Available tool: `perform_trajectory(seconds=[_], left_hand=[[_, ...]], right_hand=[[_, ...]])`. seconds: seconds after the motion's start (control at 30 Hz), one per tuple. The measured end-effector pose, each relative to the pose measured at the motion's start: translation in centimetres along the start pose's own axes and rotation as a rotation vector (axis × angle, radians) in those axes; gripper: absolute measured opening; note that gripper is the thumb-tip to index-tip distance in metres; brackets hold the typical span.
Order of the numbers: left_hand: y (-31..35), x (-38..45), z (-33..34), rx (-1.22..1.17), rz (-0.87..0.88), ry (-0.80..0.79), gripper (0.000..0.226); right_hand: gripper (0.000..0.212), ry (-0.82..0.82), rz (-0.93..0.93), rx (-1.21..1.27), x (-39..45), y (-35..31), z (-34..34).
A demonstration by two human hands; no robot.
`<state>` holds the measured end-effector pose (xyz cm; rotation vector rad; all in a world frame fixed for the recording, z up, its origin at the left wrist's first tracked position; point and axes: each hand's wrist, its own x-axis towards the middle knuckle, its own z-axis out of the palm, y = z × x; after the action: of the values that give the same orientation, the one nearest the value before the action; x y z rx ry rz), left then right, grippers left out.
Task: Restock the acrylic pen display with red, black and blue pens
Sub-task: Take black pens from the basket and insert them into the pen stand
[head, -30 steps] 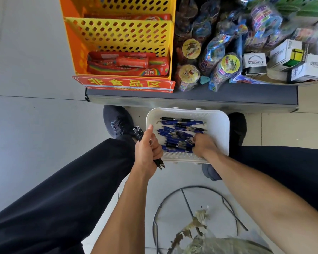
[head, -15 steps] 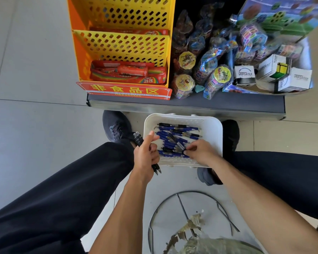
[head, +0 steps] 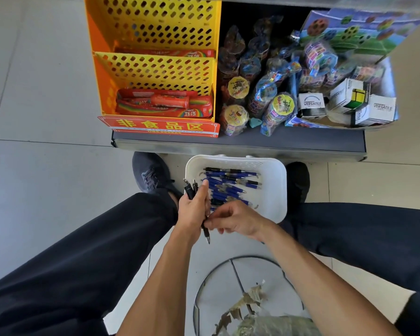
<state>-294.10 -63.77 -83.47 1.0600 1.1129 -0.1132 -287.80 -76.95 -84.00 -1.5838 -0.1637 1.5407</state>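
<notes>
The left hand [head: 193, 209] is curled round a bundle of black pens [head: 190, 189], whose clicker ends stick up past the thumb while one tip pokes out below the fist. The right hand [head: 233, 219] is just beside it, fingers bent, its fingertips [head: 207, 223] pinching at the lower part of a pen in that bundle; the two hands touch or nearly touch there. Both hang over the near left corner of a white basket [head: 274, 190] that sits on the floor [head: 46, 178] between the person's shoes [head: 150, 173]. Blue pens [head: 224, 187] lie loose in the basket, mostly crosswise, with a few dark ones among them. The person's dark-trousered legs [head: 95, 251] spread to either side. Beyond the basket runs a low grey shelf [head: 252, 141]. On its left stands a yellow perforated rack [head: 155, 69] with red candy packs [head: 160, 105] in the lower tier and a red sign [head: 159, 126] with yellow characters across its front. To the right are wrapped toy packs [head: 264, 98] and white cube boxes [head: 349, 100] marked "VERSATILE". Nearest the camera, below the arms, a wire ring [head: 228, 263] holds a crumpled bag [head: 264, 323]. No acrylic display shows in this view.
</notes>
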Motion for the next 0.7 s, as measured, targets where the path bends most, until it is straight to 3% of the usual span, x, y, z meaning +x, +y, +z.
perform_trajectory(seconds=[0.13,0.2,0.27,0.37,0.47,0.7], left_hand=[[0.1,0.5,-0.2,-0.066,0.014,0.036,0.042],[0.1,0.7,-0.3,-0.092,-0.013,0.041,0.037],[-0.1,0.7,-0.6,-0.103,-0.031,0.029,0.034],[-0.4,0.5,-0.8,-0.085,-0.036,0.007,0.034],[-0.7,0.3,-0.9,-0.099,-0.037,-0.012,0.034],[-0.5,0.6,-1.0,-0.125,-0.053,-0.059,0.031]], right_hand=[[0.011,0.276,0.022,0.362,1.1,0.3,-2.0],[0.004,0.480,0.055,0.201,2.4,1.0,-3.4],[0.005,0.566,0.125,-0.040,3.7,2.2,-4.6],[0.013,0.433,0.252,-0.428,5.1,4.2,-5.7],[0.028,0.313,0.312,-0.645,5.8,4.8,-5.7],[0.012,0.276,0.331,-0.783,7.0,4.6,-5.6]])
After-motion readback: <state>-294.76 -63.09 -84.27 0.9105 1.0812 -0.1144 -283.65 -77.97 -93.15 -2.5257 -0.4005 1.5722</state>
